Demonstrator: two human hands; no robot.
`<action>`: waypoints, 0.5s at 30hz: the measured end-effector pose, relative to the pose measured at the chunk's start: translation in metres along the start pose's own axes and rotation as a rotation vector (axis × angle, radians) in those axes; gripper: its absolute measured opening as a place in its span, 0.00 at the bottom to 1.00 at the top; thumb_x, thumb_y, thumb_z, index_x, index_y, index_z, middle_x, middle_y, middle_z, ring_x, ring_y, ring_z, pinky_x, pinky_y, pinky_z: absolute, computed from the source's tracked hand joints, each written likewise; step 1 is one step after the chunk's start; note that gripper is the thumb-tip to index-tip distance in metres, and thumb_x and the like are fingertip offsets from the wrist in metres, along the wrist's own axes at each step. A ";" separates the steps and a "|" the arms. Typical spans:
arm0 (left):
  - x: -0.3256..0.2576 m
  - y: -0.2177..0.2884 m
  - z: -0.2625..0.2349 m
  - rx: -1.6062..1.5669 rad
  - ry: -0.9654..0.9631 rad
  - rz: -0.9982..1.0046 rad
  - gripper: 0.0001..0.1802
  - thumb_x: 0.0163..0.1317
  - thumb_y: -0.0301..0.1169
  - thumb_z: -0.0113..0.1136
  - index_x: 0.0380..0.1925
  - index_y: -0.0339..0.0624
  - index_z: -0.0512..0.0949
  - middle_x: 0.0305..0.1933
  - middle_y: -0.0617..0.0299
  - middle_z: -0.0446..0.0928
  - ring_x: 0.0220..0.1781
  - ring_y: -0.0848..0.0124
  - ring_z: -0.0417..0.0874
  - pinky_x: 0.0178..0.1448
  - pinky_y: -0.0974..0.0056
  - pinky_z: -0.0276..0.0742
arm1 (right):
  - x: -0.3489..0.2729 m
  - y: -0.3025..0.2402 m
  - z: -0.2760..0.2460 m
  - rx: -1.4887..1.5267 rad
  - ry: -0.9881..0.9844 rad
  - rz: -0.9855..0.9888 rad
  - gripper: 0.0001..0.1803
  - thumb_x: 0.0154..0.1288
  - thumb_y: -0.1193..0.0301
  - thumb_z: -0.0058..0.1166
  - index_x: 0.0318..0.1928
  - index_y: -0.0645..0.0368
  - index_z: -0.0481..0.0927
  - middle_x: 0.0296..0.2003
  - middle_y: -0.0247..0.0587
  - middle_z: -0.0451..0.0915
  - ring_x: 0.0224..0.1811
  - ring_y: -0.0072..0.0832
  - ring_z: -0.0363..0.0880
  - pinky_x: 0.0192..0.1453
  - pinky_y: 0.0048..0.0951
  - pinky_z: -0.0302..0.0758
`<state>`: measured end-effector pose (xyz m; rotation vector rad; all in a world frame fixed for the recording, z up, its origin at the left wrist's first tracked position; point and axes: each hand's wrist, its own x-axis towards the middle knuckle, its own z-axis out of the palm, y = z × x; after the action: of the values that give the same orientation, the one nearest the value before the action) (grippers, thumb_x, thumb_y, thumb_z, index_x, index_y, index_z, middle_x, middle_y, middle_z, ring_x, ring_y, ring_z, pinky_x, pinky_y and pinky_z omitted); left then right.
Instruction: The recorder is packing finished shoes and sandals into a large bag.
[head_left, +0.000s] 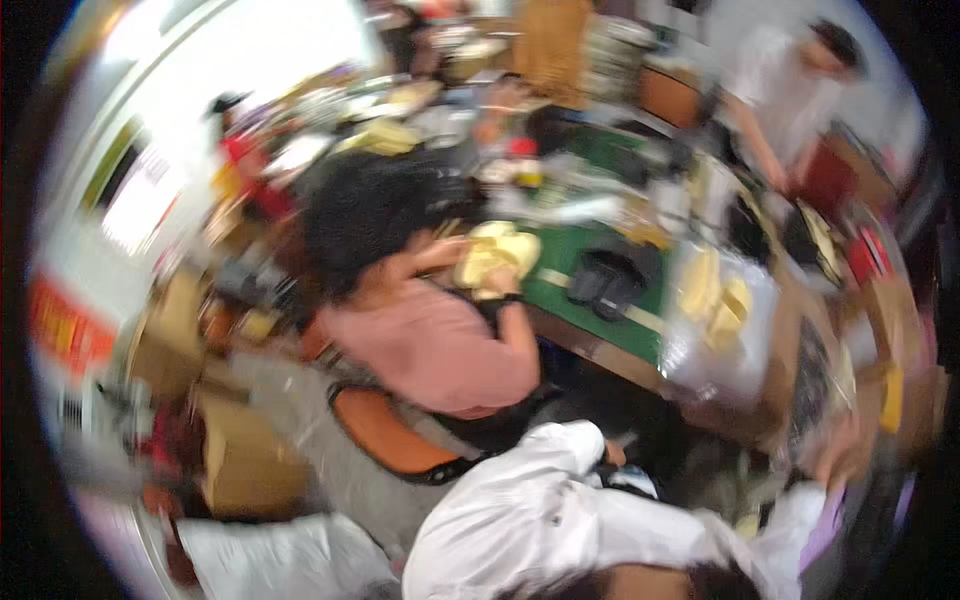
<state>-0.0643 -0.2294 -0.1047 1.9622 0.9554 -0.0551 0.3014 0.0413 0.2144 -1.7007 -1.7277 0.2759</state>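
White sleeves reach in from the lower edge, and the whole picture is smeared by motion. My left hand [616,449] is low in the middle, beside a small white and dark thing [637,480] whose kind I cannot make out. Farther right, my right hand [838,448] stretches toward cardboard and clear plastic at the table's right end. Blur hides the fingers of both hands. Ahead of my right hand, a pair of yellow slippers [718,305] lies on a stack of clear plastic bags [690,365].
A co-worker in pink [430,345] holds yellow slippers [497,255] at the green table [560,250], where black slippers [612,278] lie. An orange chair [390,430] stands behind. Another person [785,90] works far right. Cardboard boxes [250,455] and a white sack [285,558] are left.
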 end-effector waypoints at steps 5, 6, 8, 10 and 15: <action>-0.014 0.084 -0.093 0.059 -0.004 -0.201 0.16 0.50 0.37 0.50 0.34 0.38 0.76 0.36 0.43 0.75 0.38 0.49 0.76 0.42 0.52 0.71 | -0.029 0.032 -0.044 0.050 0.358 0.049 0.13 0.51 0.65 0.52 0.30 0.64 0.78 0.23 0.43 0.77 0.27 0.25 0.74 0.32 0.26 0.69; 0.001 0.081 -0.090 0.047 0.080 -0.081 0.18 0.53 0.40 0.51 0.37 0.38 0.75 0.36 0.44 0.75 0.39 0.48 0.76 0.43 0.53 0.71 | -0.046 -0.010 -0.077 0.130 0.375 0.182 0.14 0.50 0.64 0.53 0.29 0.64 0.78 0.23 0.42 0.77 0.26 0.26 0.73 0.32 0.27 0.69; 0.041 0.097 -0.088 -0.038 0.249 0.117 0.23 0.53 0.45 0.53 0.41 0.37 0.73 0.35 0.43 0.75 0.38 0.49 0.76 0.42 0.55 0.71 | -0.080 0.017 -0.139 0.161 0.492 0.255 0.12 0.50 0.67 0.53 0.30 0.64 0.79 0.23 0.37 0.78 0.25 0.21 0.73 0.31 0.23 0.69; 0.072 0.135 -0.100 -0.118 0.113 -0.007 0.29 0.52 0.48 0.55 0.46 0.35 0.70 0.38 0.41 0.74 0.40 0.51 0.76 0.43 0.58 0.72 | -0.127 0.000 -0.187 0.220 0.688 0.287 0.07 0.50 0.72 0.51 0.28 0.63 0.77 0.19 0.31 0.75 0.23 0.17 0.70 0.28 0.19 0.66; 0.133 0.202 -0.079 -0.459 -0.073 -0.040 0.46 0.51 0.54 0.55 0.61 0.38 0.49 0.47 0.52 0.70 0.42 0.62 0.73 0.44 0.63 0.69 | -0.254 0.009 -0.257 0.176 1.019 0.507 0.05 0.49 0.76 0.49 0.28 0.64 0.77 0.20 0.29 0.74 0.23 0.15 0.69 0.27 0.18 0.65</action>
<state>0.1320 -0.1456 0.0329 1.5089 0.8702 0.0650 0.4374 -0.2770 0.3187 -1.6689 -0.5170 -0.2022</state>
